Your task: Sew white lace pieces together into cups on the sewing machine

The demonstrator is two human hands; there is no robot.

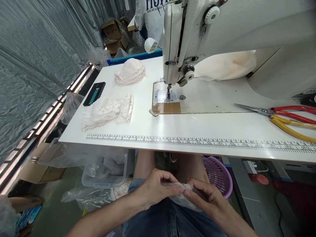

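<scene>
Over my lap, below the table edge, both hands pinch a piece of white lace fabric (184, 201). My left hand (161, 190) grips its edge between thumb and fingers. Close beside it, my right hand (206, 196) holds the same edge, fingertips almost meeting the left thumb. Much of the fabric hangs down behind my fingers, so its full shape is hidden. On the table lie a stack of white lace pieces (106, 112) and a pile of pale pink fabric pieces (130, 71). Before me stands a white sewing machine (172, 42), its needle down near the plate.
Scissors with red handles (261, 111) and a yellow-handled tool (286, 126) lie at the table's right. A phone (94, 93) rests at the left. Below are a clear plastic bin (103, 179) and a purple basket (218, 174). A person in a white shirt (151, 23) is opposite.
</scene>
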